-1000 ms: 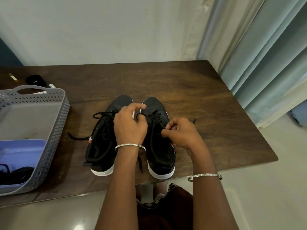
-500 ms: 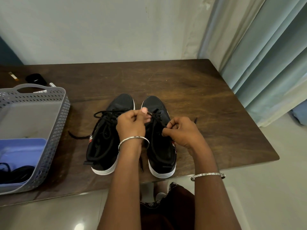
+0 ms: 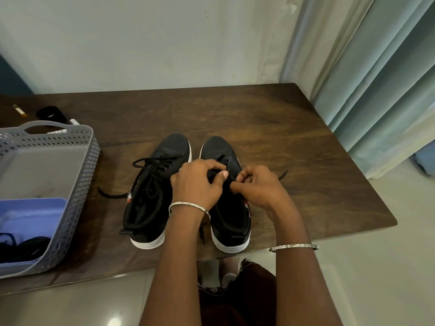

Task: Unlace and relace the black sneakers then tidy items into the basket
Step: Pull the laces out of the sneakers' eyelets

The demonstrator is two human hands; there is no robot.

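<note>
Two black sneakers with white soles stand side by side on the brown table, toes pointing away from me. The left sneaker has loose black laces, one end trailing left across the table. Over the right sneaker both my hands work at the lacing. My left hand grips the black lace with curled fingers. My right hand pinches the lace right beside it. A lace tip sticks out to the right of my right hand. The eyelets under my hands are hidden.
A grey perforated basket stands at the table's left, holding a blue item and dark cords. Behind it lie a black round object and a marker. Curtains hang at the right. The table's near edge is close to my body.
My left hand has slid back from the toe end toward my right hand and curled over the lace. My right hand has stayed nearly in place.
</note>
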